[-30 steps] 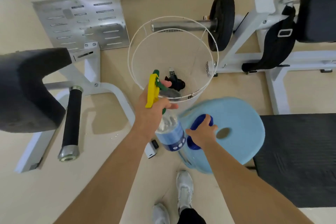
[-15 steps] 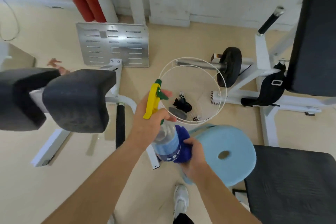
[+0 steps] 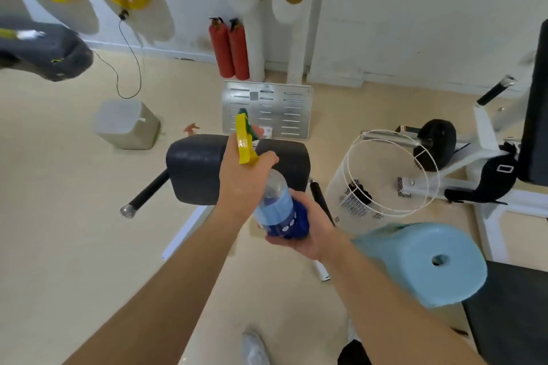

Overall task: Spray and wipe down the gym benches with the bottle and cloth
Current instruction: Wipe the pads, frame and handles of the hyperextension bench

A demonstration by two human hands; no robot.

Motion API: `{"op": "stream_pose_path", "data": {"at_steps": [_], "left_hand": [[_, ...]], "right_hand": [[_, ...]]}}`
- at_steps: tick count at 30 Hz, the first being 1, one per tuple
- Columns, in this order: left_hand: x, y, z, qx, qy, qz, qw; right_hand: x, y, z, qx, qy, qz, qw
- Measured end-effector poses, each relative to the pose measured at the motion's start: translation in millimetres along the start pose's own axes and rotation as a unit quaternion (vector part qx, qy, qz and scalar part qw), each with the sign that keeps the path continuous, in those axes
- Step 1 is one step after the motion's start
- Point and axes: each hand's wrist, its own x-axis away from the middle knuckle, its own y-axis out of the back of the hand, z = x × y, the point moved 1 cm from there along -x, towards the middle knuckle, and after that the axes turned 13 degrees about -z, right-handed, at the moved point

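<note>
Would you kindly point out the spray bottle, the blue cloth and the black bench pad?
spray bottle (image 3: 275,210), head view, on its blue label.
blue cloth (image 3: 301,223), head view, bunched part beside the bottle.
black bench pad (image 3: 194,169), head view, its left top face.

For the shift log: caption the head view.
Left hand grips spray bottle before a black bench pad; right hand holds blue cloth against the bottle.

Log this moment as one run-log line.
left hand: grips spray bottle at its neck | right hand: holds blue cloth at bottle's base | black pad: beyond bottle, untouched | step: not yet wiping
</note>
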Motion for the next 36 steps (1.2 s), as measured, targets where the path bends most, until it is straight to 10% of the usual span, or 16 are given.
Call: {"op": "stream_pose_path", "data": {"at_steps": [28,36], "left_hand": [[-168.1,119.5,38.0,-0.172,0.047,-0.021,0.984],[-207.2,168.4,100.3,-0.275,0.094,0.104,0.951]], "right_hand": [[-69.4,-215.0,-15.4,0.196,-0.023,-0.022,0.980],[-105.1,-246.8,5.0,0.196,0.114,-0.243,0.943]]}}
